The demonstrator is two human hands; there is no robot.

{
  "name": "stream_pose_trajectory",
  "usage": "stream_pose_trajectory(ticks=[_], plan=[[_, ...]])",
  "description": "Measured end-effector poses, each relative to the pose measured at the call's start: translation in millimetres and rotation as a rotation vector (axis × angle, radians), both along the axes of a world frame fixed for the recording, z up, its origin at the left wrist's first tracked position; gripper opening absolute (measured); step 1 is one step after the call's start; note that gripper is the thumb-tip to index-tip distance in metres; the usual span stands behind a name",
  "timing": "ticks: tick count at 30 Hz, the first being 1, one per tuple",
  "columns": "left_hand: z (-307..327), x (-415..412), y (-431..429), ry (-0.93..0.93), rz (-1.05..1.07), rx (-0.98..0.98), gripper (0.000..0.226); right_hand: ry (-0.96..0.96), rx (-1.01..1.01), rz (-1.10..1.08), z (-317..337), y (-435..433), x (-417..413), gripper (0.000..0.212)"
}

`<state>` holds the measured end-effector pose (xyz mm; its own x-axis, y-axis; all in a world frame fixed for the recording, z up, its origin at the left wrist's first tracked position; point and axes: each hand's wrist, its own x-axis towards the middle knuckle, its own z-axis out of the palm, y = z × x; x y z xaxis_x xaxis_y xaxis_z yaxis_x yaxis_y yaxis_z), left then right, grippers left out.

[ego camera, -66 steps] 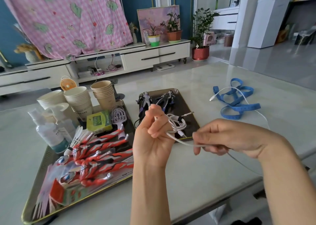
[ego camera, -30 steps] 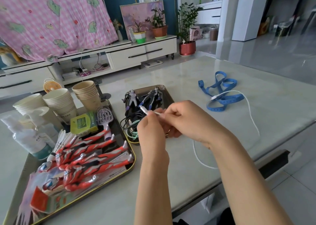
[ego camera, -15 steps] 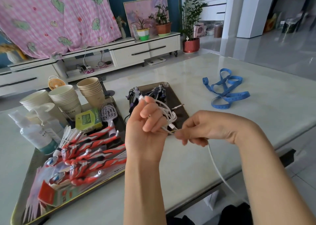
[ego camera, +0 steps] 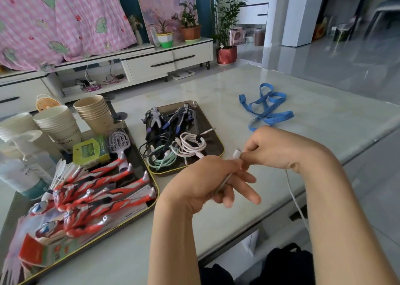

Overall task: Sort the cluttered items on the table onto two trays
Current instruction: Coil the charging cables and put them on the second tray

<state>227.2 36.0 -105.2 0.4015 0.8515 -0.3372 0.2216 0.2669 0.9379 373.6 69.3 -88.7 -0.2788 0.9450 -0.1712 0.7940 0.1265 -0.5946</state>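
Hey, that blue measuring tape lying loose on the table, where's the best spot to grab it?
Probably pinch the blue measuring tape from above at its middle, where the strands cross; it lies in loose loops on the table, so one end alone would trail.
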Motion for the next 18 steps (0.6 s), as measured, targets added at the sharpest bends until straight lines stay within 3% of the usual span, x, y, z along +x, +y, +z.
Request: stream_pose_trajectory(ticks=[4,8,11,14,16,18], plan=[[-3.1,2.3,2.1,0.039,0.148,0.026,0.039,0.120,-0.009,-0.022,1.1,-0.1,-12.9,0.049],[-7.7,5.4,10.4,-0.108,0.469,0.115,0.039,0.237,0.073,-0.022,2.8,1.3,-31.9,0.024],[-4.1,9.2,9.4,-0.173,0.702,0.242,0.045,0.286,0.227,-0.010,1.9,-1.4,-50.0,0.020],[-1.1,0.2,9.8,-0.485,0.873,0.185,0.038,0.414,0.192,0.072,3.4,-6.6,-62.2,0.025],[0.7,-9.9,10.4,-0.743,0.836,0.075,0.041,0.466,0.062,0.162,4.7,-8.3,-61.9,0.028],[1.9,-17.7,9.1,-0.868,0.852,0.072,0.040,0.467,-0.065,0.253,3.9,-7.5,-55.3,0.026]])
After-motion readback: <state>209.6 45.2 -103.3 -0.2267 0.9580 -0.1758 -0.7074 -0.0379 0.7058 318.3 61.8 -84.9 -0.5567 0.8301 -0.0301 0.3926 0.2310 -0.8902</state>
